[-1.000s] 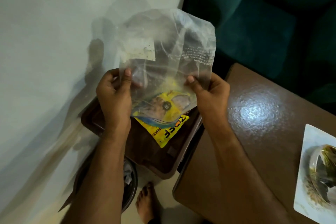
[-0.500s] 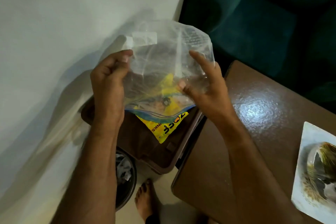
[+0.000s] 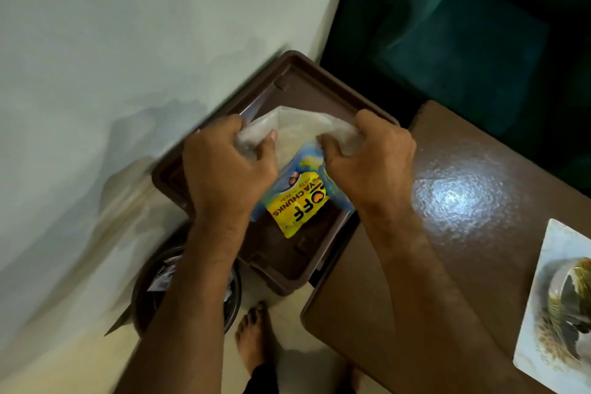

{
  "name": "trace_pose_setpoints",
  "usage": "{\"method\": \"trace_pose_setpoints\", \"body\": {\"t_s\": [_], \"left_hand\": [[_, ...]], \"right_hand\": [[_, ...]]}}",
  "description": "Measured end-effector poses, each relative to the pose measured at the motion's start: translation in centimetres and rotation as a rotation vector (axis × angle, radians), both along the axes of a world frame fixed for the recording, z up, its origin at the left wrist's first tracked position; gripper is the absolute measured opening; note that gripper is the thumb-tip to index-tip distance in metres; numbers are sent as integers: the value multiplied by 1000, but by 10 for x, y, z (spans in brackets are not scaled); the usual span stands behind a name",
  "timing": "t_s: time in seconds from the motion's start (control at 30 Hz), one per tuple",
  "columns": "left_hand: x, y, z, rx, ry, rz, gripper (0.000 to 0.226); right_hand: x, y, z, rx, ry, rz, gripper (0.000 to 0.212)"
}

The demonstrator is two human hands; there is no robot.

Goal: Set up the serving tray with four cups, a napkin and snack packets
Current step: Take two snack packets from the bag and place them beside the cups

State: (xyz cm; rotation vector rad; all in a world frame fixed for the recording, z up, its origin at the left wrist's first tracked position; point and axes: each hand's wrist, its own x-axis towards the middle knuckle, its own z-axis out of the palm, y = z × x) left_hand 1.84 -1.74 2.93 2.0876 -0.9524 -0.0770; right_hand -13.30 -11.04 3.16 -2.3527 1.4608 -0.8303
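gripping clear bag (image 3: pixel 289 125) w/ curled fingers, l hand (image 3: pixel 224 169) & r hand (image 3: pixel 371 163), over tray (image 3: pixel 307 80).

Dim indoor light. A bright glare patch sat on the glossy brown table (image 3: pixel 460 198) near its left edge. Soft shadows of the arms fell on the pale wall (image 3: pixel 112 57). Motion blur smeared the wall and lower left corner; edges bent from the wide lens.
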Motion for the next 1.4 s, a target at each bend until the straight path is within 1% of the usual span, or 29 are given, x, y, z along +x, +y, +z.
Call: {"method": "trace_pose_setpoints", "body": {"t_s": [0.1, 0.17, 0.2, 0.23, 0.27, 0.33, 0.37, 0.4, 0.43, 0.47, 0.53, 0.57, 0.6, 0.67, 0.7, 0.77, 0.8, 0.87, 0.9, 0.93, 0.97, 1.0, 1.03, 1.13, 1.2, 1.27, 1.33, 1.37, 1.4], "left_hand": [[-31, -2, 3, -32, 128, 93, 30], [-48, -3, 0, -59, 237, 118, 18], [-52, -3, 0, -91, 325, 133, 14], [-53, -2, -2, -151, 457, 156, 18], [-50, 0, -4, -232, 642, 174, 25], [-40, 5, -5, -385, 1068, 155, 45], [-34, 8, -7, -434, 1214, 135, 57], [-29, 10, -9, -441, 1277, 119, 66], [-25, 12, -11, -440, 1293, 118, 70], [-21, 14, -11, -449, 1301, 143, 73], [-12, 19, -10, -470, 1343, 227, 73], [-8, 21, -11, -464, 1344, 266, 67], [-4, 26, -14, -468, 1325, 294, 56], [3, 34, -18, -502, 1238, 340, 28], [3, 35, -17, -502, 1188, 350, 22], [-1, 37, -18, -514, 1120, 313, 23], [-1, 42, -19, -538, 1098, 276, 25], [0, 50, -21, -603, 1104, 215, 30], [24, 89, -31, -643, 1073, 290, 34], [44, 125, -41, -680, 1035, 362, 37], [45, 128, -43, -712, 1030, 376, 39], [44, 133, -46, -716, 1027, 393, 39], [42, 136, -50, -678, 978, 412, 36], [34, 136, -57, -451, 703, 488, 19], [30, 147, -68, -282, 530, 576, 9], [27, 166, -80, -159, 408, 675, 16], [30, 186, -96, -23, 357, 762, 15], [32, 195, -103, 68, 354, 810, 13], [33, 202, -111, 140, 372, 853, 19]], "right_hand": [[12, 12, 3, 98, -88, -109, 28], [22, 23, 6, 202, -211, -80, 24], [27, 27, 7, 249, -278, -38, 25], [30, 32, 9, 291, -339, 9, 24], [33, 35, 9, 342, -393, 45, 25], [38, 42, 8, 483, -515, 93, 34], [40, 46, 6, 559, -572, 123, 34], [42, 50, 3, 620, -618, 166, 29], [45, 56, 1, 656, -642, 212, 23], [47, 60, -2, 672, -647, 250, 21], [54, 66, -6, 661, -610, 294, 28], [56, 68, -6, 626, -577, 313, 29], [58, 71, -6, 556, -525, 350, 29], [59, 76, -7, 350, -378, 411, 27], [57, 73, -8, 263, -314, 385, 30], [51, 61, -10, 203, -237, 248, 55], [50, 58, -9, 251, -249, 194, 69], [45, 55, -8, 462, -355, 169, 88], [75, 86, -16, 641, -423, 263, 90], [102, 117, -24, 785, -481, 353, 88], [103, 121, -22, 819, -520, 365, 82], [104, 125, -22, 802, -539, 356, 76], [107, 129, -23, 764, -551, 354, 71], [113, 137, -25, 578, -579, 356, 57], [118, 157, -34, 459, -476, 433, 51], [122, 182, -49, 379, -297, 528, 56], [125, 205, -69, 402, -175, 610, 58], [126, 215, -78, 450, -135, 638, 58], [126, 223, -88, 514, -105, 653, 58]]}}
